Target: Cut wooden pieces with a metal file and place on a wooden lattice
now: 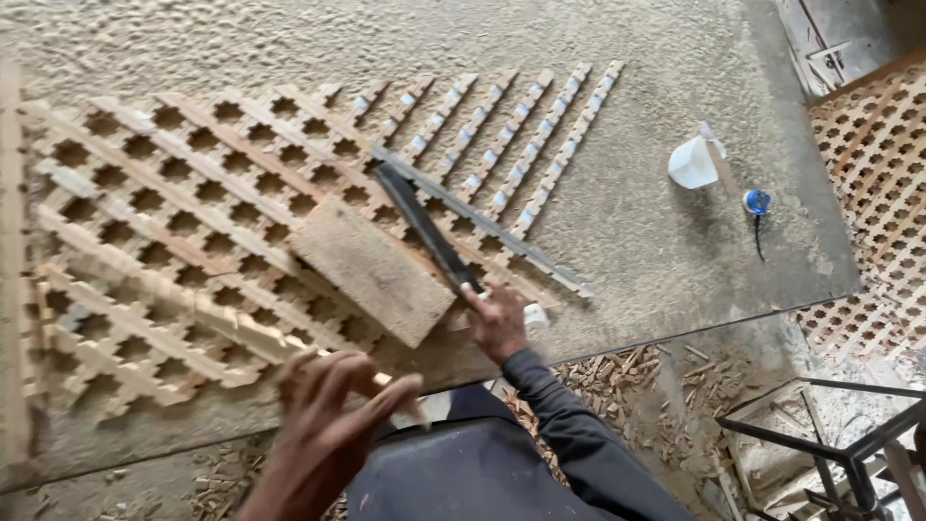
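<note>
A half-assembled wooden lattice [183, 222] of notched strips lies on a dusty board table [656, 241]. My right hand [497, 323] grips the handle of a long dark flat tool [424, 224] whose blade lies slantwise across the lattice. A flat wooden block [371, 270] rests on the lattice just left of the blade. My left hand [328, 425] is raised near the table's front edge, fingers pinched on a thin pale notched strip [241, 323] that runs left over the lattice.
A long metal strip [482, 222] lies diagonally over the lattice. A white cup [693, 162] with a stick and a blue cap [757, 202] sit at the right. A finished lattice panel [873, 183], wood chips [617, 376] and a metal frame [830, 444] are at right.
</note>
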